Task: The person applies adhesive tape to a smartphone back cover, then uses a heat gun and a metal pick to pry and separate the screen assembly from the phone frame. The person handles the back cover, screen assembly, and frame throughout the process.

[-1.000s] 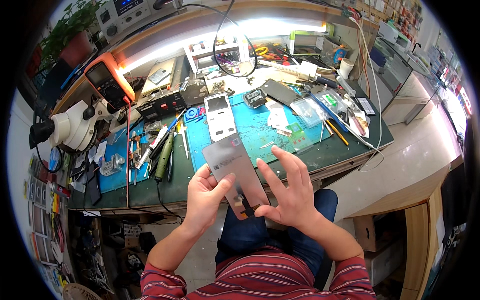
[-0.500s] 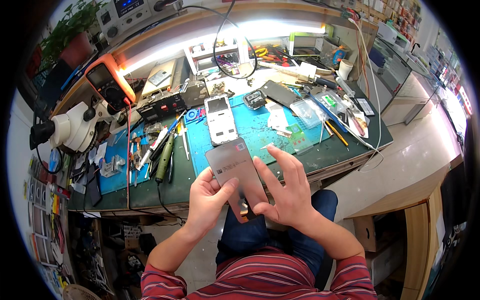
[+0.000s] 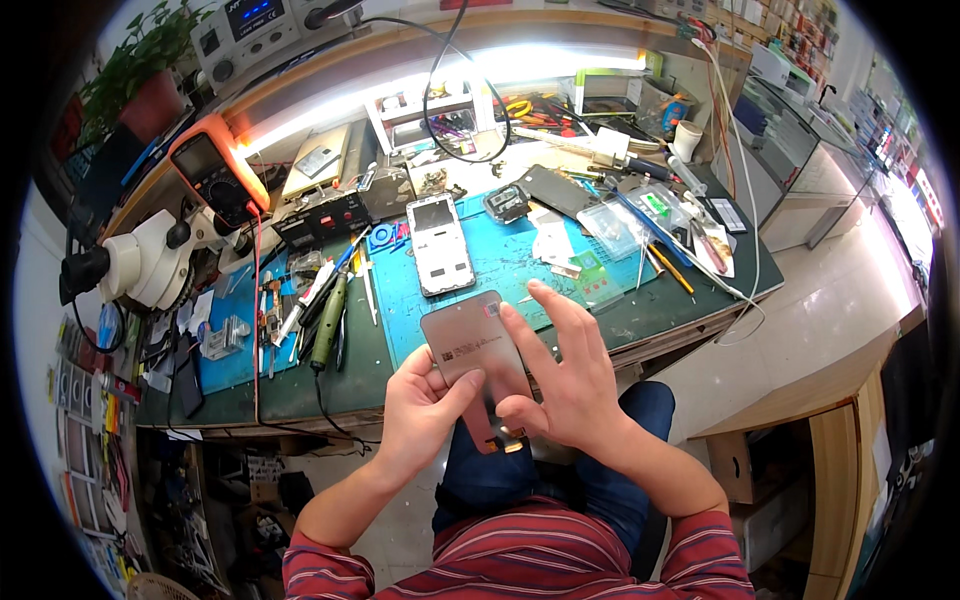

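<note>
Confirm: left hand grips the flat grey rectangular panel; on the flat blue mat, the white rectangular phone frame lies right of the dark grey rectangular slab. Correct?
Wrong side: the head view shows the white phone frame lying left of the dark grey slab. Rest holds: left hand grips the grey panel; frame is on the blue mat.

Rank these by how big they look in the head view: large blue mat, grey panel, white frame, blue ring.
1. Large blue mat
2. Grey panel, partly covered; being nearer the camera may flatter it
3. White frame
4. Blue ring
</note>
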{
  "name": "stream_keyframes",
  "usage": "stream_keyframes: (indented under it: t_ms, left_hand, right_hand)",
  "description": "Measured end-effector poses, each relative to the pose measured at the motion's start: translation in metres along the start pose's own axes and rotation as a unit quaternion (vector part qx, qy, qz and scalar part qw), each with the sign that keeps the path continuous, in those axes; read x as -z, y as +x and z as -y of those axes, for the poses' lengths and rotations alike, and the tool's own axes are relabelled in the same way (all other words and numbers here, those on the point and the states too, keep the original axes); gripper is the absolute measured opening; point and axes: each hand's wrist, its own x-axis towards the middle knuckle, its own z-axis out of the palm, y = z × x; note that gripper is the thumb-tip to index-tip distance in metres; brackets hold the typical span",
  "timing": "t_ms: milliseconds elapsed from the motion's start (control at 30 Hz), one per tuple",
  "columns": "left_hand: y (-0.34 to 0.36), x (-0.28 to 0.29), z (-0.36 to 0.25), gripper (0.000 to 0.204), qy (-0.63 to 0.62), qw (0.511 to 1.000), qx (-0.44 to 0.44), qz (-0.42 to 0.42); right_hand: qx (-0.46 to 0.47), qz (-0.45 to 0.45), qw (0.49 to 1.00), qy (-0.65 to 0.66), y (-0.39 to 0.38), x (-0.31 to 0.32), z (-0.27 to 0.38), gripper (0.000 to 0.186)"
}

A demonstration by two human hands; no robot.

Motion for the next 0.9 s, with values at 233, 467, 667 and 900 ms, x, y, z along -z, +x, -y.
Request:
stream_keyframes:
  t_ms: [233,467,667,900]
  left_hand:
    - [0.0,0.0,0.003,0.035,-0.005,1.0,-0.007,0.005]
    - [-0.004,0.003,0.002,0.034,0.003,0.999,0.026,0.031]
    - [-0.004,0.003,0.005,0.035,-0.002,1.0,0.006,0.024]
    - [-0.006,0.006,-0.004,0.031,0.025,0.998,0.039,0.044]
  right_hand:
    - [0.039,0.001,0.999,0.01,-0.002,0.002,0.001,0.077]
    - [-0.011,0.01,1.0,0.014,0.002,-0.002,-0.001,0.075]
    - [0.021,-0.004,0.999,0.03,0.0,0.002,-0.002,0.078]
    - [-0.022,-0.025,0.998,0.055,0.007,0.011,-0.01,0.072]
